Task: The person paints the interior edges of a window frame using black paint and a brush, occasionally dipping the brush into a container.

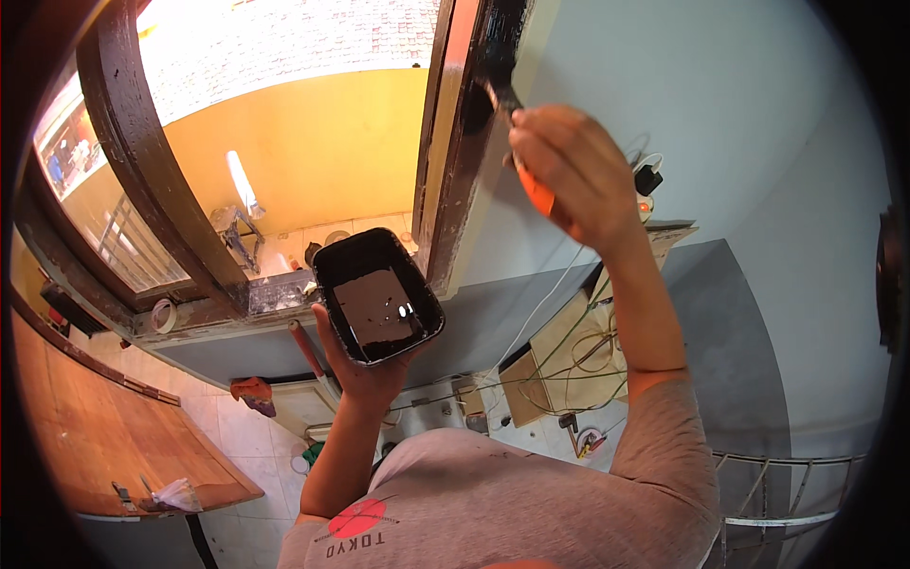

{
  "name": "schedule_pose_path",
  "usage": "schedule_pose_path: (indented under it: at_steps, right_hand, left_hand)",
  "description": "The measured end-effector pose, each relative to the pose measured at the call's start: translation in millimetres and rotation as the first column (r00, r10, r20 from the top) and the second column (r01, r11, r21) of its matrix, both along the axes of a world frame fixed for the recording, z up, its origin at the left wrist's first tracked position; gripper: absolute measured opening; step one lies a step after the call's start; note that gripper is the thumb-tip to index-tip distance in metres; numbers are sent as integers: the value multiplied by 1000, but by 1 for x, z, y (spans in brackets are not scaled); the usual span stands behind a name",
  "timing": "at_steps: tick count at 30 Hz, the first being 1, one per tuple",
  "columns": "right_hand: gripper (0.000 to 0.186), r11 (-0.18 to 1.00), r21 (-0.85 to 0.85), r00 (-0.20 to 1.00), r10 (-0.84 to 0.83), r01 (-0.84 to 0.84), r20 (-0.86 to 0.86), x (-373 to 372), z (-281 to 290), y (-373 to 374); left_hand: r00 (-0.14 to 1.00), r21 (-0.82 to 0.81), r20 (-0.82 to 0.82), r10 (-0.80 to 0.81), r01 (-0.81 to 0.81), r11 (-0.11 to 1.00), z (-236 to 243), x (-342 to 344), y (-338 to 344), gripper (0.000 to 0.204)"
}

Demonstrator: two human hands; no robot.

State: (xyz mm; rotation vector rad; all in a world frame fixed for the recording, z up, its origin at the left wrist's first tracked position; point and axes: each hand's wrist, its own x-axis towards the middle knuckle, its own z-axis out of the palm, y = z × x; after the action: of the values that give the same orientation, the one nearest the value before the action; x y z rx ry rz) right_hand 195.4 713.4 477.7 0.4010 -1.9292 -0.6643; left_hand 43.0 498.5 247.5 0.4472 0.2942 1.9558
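Orange-handled paintbrush (537, 192) is located at the upper part of the dark brown wooden window upright (462, 171), its bristles apparently touching the painted face. The right hand (578, 171) has it in a closed grip — fingers wrapped around the handle, arm raised. The left hand (365, 381) has its grip on a black, rectangular, open-topped container (365, 251), thumb along its left side, below and left of the brush; dark liquid paint (379, 308) lies inside. Step in hand, as judged: coating the upright, whose upper stretch looks glossier than the length below. The next move would call for a steady stroke along the upright, bristles clear of the adjoining pale blue-grey wall (664, 76) — and the container held level against spillage.
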Motion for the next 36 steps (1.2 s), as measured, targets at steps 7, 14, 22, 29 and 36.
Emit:
schedule_pose_path:
  at_steps: [7, 14, 22, 29, 36]
  right_hand:
    - [26, 946, -305, 980, 153, -109, 126, 15, 2, -14]
    - [23, 960, -271, 994, 93, -72, 65, 8, 90, 11]
    - [24, 955, 225, 959, 232, -192, -163, 1, 158, 18]
    - [23, 988, 152, 992, 58, -41, -115, -6, 87, 22]
    - [27, 993, -60, 994, 99, -102, -47, 7, 49, -15]
  left_hand:
    - [999, -72, -25, 39, -40, 997, 5, 1, 0, 91]
    - [1000, -25, 7, -11, 11, 1000, 5, 7, 6, 88]
    - [999, -12, 13, -29, 30, 999, 0, 7, 1, 93]
    - [1000, -73, -30, 6, -8, 997, 8, 7, -5, 108]
    - [1000, -71, -26, 18, -20, 997, 10, 3, -4, 104]
